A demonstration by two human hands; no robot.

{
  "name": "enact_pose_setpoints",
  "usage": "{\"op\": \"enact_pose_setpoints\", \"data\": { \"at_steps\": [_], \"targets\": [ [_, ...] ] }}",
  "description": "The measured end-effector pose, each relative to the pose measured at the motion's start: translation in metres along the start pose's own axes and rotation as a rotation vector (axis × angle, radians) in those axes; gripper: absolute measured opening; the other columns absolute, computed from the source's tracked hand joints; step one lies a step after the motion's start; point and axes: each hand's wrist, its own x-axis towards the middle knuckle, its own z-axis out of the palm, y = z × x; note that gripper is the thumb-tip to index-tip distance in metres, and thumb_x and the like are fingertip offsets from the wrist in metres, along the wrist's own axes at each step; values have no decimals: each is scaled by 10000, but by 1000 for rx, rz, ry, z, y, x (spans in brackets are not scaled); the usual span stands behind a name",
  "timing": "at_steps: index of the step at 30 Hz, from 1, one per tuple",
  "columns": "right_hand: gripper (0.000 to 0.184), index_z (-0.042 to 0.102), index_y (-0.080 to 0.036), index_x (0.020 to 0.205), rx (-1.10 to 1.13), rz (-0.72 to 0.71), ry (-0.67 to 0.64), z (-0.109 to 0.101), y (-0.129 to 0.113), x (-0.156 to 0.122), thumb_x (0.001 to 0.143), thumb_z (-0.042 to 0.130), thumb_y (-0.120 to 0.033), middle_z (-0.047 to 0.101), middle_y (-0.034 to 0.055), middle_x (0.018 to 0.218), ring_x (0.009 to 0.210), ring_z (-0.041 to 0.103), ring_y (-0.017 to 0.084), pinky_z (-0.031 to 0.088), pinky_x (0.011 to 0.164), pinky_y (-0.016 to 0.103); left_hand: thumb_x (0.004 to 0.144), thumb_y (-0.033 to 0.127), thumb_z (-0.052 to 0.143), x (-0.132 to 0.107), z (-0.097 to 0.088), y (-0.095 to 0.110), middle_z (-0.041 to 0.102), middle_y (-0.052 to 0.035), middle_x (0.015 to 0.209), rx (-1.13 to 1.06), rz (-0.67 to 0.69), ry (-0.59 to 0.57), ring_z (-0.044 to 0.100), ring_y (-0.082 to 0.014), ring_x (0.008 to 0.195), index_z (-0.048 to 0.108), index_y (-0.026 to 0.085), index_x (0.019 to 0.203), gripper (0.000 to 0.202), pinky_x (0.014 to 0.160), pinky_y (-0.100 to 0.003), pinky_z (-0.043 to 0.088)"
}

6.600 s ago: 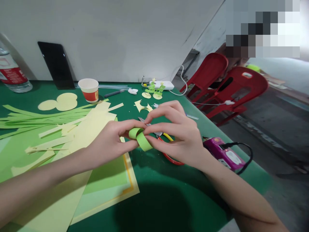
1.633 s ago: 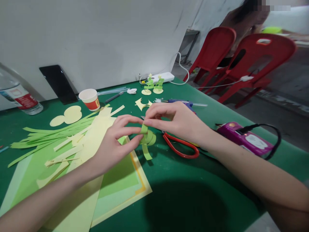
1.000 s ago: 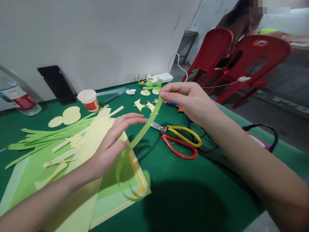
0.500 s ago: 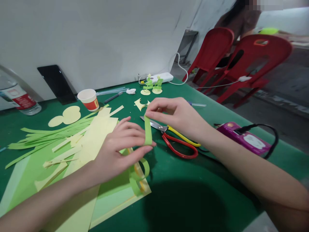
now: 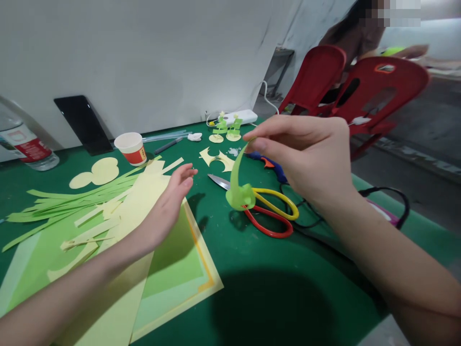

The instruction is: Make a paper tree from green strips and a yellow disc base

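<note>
Between thumb and fingertips, my right hand (image 5: 313,154) pinches one end of a green paper strip (image 5: 237,185), which hangs down and curls at its lower end above the scissors. The scissors (image 5: 268,211), with red and yellow handles, lie on the green table (image 5: 273,293). My left hand (image 5: 169,206) is empty with fingers stretched out, over the stack of green and yellow paper sheets (image 5: 176,283). Several cut green strips (image 5: 72,199) and pale yellow scraps (image 5: 104,216) lie on and beside that stack. Behind the scissors is a yellow offcut (image 5: 219,158) with curved edges.
Along the back stand a paper cup (image 5: 131,149), a phone (image 5: 84,125), a water bottle (image 5: 27,144) and two small paper plants (image 5: 225,127) near a white power strip (image 5: 241,117). A blue tool (image 5: 273,168) with a cable lies right. Red chairs (image 5: 382,96) and a person (image 5: 355,33) are beyond.
My left hand has let go of the green strip and drawn back left. My right hand has moved right and up, carrying the strip, whose lower end now curls up.
</note>
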Motion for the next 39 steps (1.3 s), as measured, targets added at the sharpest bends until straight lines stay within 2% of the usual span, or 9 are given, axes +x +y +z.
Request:
{"op": "enact_pose_setpoints", "data": {
  "at_steps": [4,7,12,15,18,24,33,36,39],
  "targets": [
    [112,701,-283,735,-31,-67,-55,0,-3,-1,741,655,-181,661,-11,746,691,574,160,436,605,341,891,459,365,-1,1,2,408,-44,1373,9,-10,-30,319,-219,1312,384,269,1264,419,1088,-404,261],
    [138,704,-289,744,11,-74,-90,1,-3,-2,740,652,-161,667,-7,773,731,579,158,436,621,336,893,344,381,-5,2,5,430,-35,1364,42,-20,-85,331,-203,1311,395,267,1262,378,1093,-402,265],
    [133,706,-258,733,123,-66,-139,5,-5,-5,722,664,-132,667,-13,757,735,588,137,434,593,301,761,119,499,-9,-4,8,364,7,1431,59,123,-336,282,-202,1345,356,313,1310,600,1109,-403,250],
    [141,703,-251,730,122,-61,-199,7,-7,-7,728,650,-120,663,-12,764,731,586,131,444,597,294,731,172,610,-13,-5,11,353,-7,1442,143,71,-490,351,-245,1309,357,339,1325,667,1042,-391,365],
    [123,690,-248,717,65,-102,-217,8,-9,-8,729,648,-132,655,-8,757,718,575,132,440,596,299,713,240,676,-16,-1,15,438,-39,1385,135,10,-549,429,-259,1253,371,324,1318,683,958,-378,447],
    [98,643,-249,683,-96,-199,-141,7,-10,-9,737,635,-168,633,-10,708,694,569,147,462,648,329,744,227,665,-13,4,13,606,-49,1154,32,-24,-492,527,-197,1141,483,253,1197,489,927,-338,467],
    [104,590,-277,735,-162,-183,-66,3,-14,-8,757,616,-179,611,2,730,697,540,178,425,640,365,695,163,704,-9,6,8,596,-40,1050,-178,-152,-456,634,-158,903,532,226,1111,455,748,-278,532],
    [92,608,-286,820,-57,-186,-97,0,-15,-6,744,649,-314,596,20,723,704,528,202,394,615,377,685,174,714,-7,5,7,609,-49,1030,-217,-140,-414,637,-172,892,547,213,1086,436,736,-292,533],
    [241,630,-283,859,70,-230,-142,-4,-12,-3,743,604,-492,605,45,730,690,511,213,385,625,386,681,152,708,-5,4,9,620,-45,992,-219,-144,-364,623,-170,896,555,200,1078,428,720,-285,533]
  ]
}}
